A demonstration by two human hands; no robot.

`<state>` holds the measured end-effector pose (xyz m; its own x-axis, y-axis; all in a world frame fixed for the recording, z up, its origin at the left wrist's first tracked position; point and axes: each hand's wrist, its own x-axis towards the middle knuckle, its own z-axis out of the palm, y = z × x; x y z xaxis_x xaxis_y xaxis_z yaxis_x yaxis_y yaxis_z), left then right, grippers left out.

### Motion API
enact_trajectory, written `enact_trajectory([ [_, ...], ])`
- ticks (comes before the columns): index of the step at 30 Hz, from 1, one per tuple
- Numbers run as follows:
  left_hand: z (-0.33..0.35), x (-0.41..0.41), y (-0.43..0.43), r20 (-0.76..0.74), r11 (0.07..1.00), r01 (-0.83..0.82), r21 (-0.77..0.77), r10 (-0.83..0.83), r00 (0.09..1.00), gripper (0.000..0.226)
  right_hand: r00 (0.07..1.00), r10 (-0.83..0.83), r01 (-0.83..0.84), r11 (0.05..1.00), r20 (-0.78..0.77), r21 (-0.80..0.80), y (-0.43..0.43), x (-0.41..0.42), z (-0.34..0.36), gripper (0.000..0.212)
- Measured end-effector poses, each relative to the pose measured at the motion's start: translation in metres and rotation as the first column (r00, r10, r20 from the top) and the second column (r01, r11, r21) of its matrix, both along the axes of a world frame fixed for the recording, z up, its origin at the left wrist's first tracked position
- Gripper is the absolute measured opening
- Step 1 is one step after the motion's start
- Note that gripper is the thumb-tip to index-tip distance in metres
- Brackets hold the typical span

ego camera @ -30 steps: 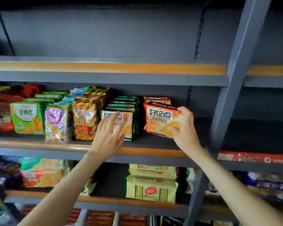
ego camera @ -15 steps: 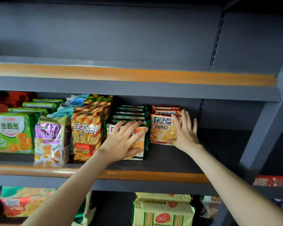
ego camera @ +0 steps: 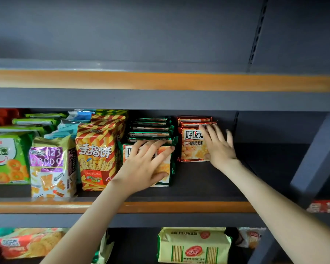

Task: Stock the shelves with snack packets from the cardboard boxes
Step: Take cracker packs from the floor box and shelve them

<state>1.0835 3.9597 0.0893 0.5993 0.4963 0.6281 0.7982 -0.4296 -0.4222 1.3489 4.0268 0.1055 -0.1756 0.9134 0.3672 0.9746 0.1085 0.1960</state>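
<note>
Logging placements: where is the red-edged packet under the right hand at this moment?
In the head view, the red-edged packet stands upright on the middle shelf, right of centre, fronting its row beside the green-edged packet, with the right hand flat against it.

2 bare forearms, no sleeves; left hand [ego camera: 143, 164], right hand [ego camera: 218, 147].
</note>
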Motion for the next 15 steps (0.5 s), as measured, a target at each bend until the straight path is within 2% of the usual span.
enact_trajectory([
  [4, 0.004, 0.014, -0.009, 0.094, 1.000, -0.016, -0.016, 0.017, 0.995, 0.065, 1.000, 0.012, -0.012, 1.000, 0.010, 0.002, -0.002, 0.003, 0.001, 0.113],
  [6, 0.004, 0.031, -0.018, 0.146, 0.999, -0.047, -0.014, 0.049, 0.988, 0.055, 0.999, 0.038, -0.036, 0.999, -0.039, 0.034, -0.012, 0.002, 0.001, 0.114],
  [8, 0.003, 0.057, -0.032, 0.240, 1.000, -0.016, -0.005, 0.017, 0.971, 0.043, 0.985, 0.113, -0.105, 0.992, -0.127, 0.062, -0.036, 0.001, 0.005, 0.103],
  [10, -0.003, 0.090, -0.051, 0.328, 0.994, 0.104, 0.025, -0.107, 0.939, 0.034, 0.949, 0.209, -0.192, 0.977, -0.235, 0.091, -0.073, 0.006, 0.008, 0.081],
  [12, -0.014, 0.129, -0.073, 0.386, 0.965, 0.258, 0.052, -0.257, 0.886, 0.030, 0.882, 0.336, -0.285, 0.939, -0.329, 0.194, -0.118, 0.025, 0.002, 0.062],
  [15, -0.045, 0.197, -0.118, 0.473, 0.901, 0.431, -0.049, -0.359, 0.805, 0.031, 0.774, 0.436, -0.338, 0.898, -0.460, 0.282, -0.186, 0.083, -0.033, 0.052],
])
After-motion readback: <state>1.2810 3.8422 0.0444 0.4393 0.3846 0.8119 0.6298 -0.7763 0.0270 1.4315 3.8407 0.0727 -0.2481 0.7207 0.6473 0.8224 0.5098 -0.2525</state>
